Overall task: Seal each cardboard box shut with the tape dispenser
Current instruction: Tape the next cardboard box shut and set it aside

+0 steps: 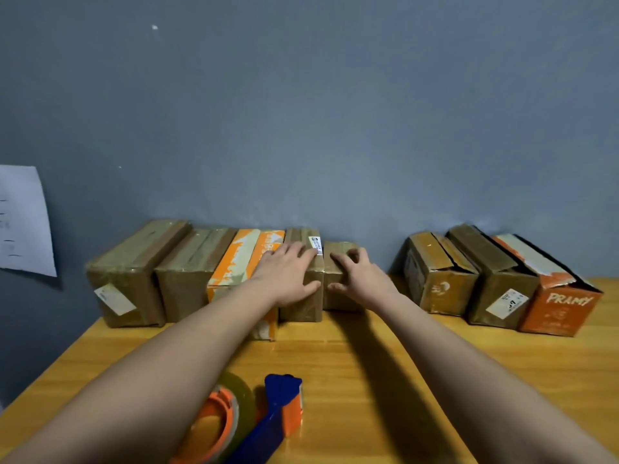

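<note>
While both my hands reach the row by the wall, the small box (340,279) sits mid-row, touching the taller box (303,296) on its left. My right hand (361,279) curls over its top and front; my left hand (284,272) lies flat on the taller box. Likely light, stiff cardboard with slick taped faces, so grip the edges. Tape dispenser (268,420) lies on the surface (385,380), nearer me than the small box. Far right box (562,306) reads "PRAMY"; other labels unreadable.
</note>
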